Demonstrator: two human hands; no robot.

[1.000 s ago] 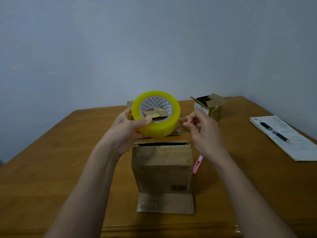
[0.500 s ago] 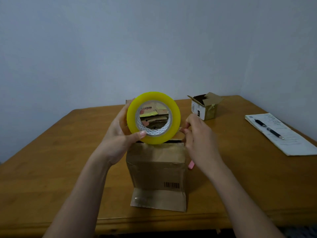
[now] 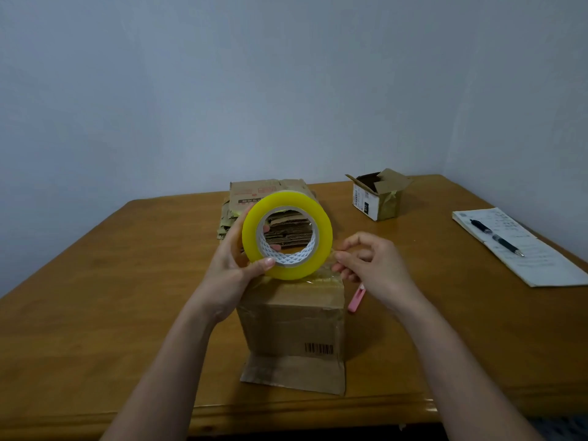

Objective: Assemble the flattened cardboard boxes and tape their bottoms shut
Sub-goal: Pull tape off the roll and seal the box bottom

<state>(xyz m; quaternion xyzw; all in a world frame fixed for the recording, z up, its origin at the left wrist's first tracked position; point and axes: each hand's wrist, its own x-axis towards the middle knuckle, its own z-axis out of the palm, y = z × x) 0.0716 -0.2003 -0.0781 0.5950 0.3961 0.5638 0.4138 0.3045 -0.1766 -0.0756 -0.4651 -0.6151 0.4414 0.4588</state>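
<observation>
I see left hand point(image 3: 232, 275) gripping tape roll point(image 3: 287, 235) at frame centre, just above upturned box point(image 3: 292, 316) on worktop point(image 3: 95, 297). Right hand point(image 3: 369, 268) fingers pinch clear tape end beside roll. Film looks thin, clingy; judge best held by corner, kept taut.

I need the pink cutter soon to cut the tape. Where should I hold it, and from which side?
Judging by its pose, take the cutter by its near end, coming from the right with the right hand. It lies flat on the table close beside the box, whose wall blocks the left side, and its far end is hidden behind that hand.
</observation>
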